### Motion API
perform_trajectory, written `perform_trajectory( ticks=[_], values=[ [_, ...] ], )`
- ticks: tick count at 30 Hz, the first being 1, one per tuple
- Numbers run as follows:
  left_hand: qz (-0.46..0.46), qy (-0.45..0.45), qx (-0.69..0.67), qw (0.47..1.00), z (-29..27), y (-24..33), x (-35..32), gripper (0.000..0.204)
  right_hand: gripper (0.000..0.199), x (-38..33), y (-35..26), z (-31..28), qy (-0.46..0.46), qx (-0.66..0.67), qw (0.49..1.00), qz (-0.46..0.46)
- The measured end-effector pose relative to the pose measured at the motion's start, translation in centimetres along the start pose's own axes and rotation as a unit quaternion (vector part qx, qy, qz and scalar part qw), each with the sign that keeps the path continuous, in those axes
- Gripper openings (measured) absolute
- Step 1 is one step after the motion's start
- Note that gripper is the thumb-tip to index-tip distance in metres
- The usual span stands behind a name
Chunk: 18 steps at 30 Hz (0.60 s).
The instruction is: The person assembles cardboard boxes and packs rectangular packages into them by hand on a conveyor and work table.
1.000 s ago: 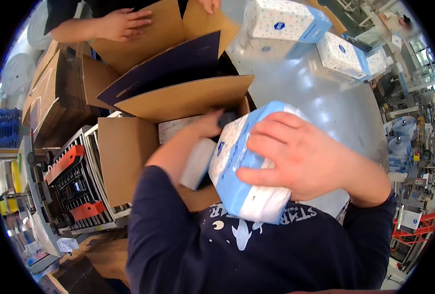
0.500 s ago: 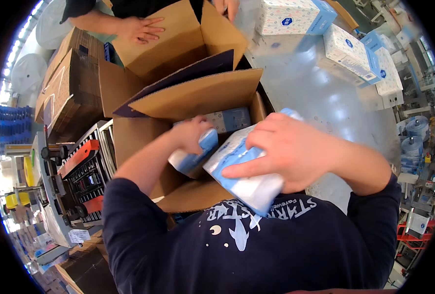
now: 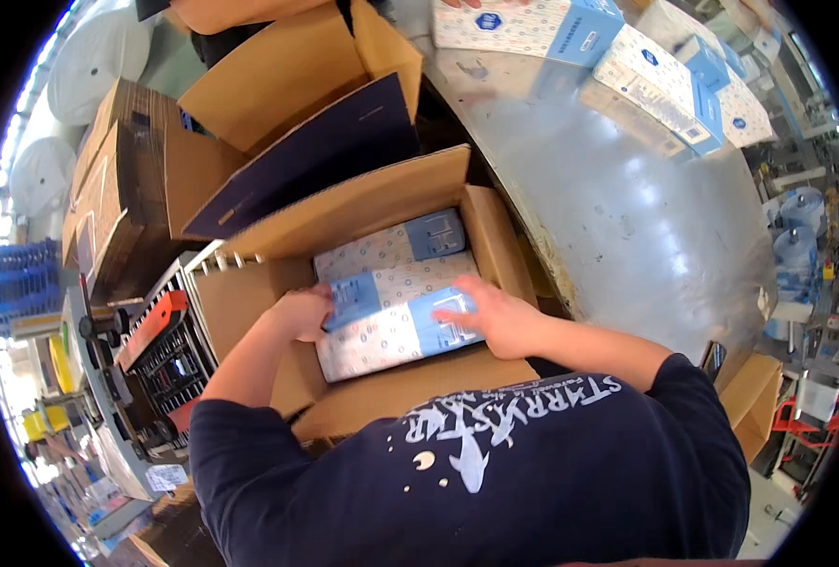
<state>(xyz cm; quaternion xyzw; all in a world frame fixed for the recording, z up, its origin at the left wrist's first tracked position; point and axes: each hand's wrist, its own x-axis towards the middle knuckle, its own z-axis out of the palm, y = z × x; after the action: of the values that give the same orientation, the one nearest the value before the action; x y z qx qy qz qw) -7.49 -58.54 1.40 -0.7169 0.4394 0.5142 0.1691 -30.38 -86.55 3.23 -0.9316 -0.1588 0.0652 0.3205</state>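
Beside the carton [image 3: 497, 241], metal table [image 3: 627, 222]

You can drop in from above through the open carton [image 3: 506, 248] at center. Packs [image 3: 372, 340] fill most of it; only a narrow strip shows between the nearest one and the near flap [image 3: 419, 389]. Your left hand [image 3: 306, 314] and right hand [image 3: 500, 319] take up the side gaps. Raised back flap [image 3: 368, 200] and second carton [image 3: 268, 80] block you upper center. Pass right over the metal table [image 3: 627, 255]; boxed packs [image 3: 660, 85] obstruct upper right.
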Motion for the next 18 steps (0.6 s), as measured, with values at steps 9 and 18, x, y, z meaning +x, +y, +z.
perform_trajectory(
  ticks=[9, 18],
  values=[
    [0.04, 0.148, 0.108, 0.982, 5.0, 12.0, 10.4, 0.094, 0.038, 0.8, 0.0, -1.8, -0.34, -0.267, 0.902, 0.0],
    [0.106, 0.112, 0.05, 0.987, 4.9, 11.7, 13.9, 0.093, 0.041, -22.6, 9.7, -19.1, 0.227, -0.199, 0.856, 0.421]
  ],
)
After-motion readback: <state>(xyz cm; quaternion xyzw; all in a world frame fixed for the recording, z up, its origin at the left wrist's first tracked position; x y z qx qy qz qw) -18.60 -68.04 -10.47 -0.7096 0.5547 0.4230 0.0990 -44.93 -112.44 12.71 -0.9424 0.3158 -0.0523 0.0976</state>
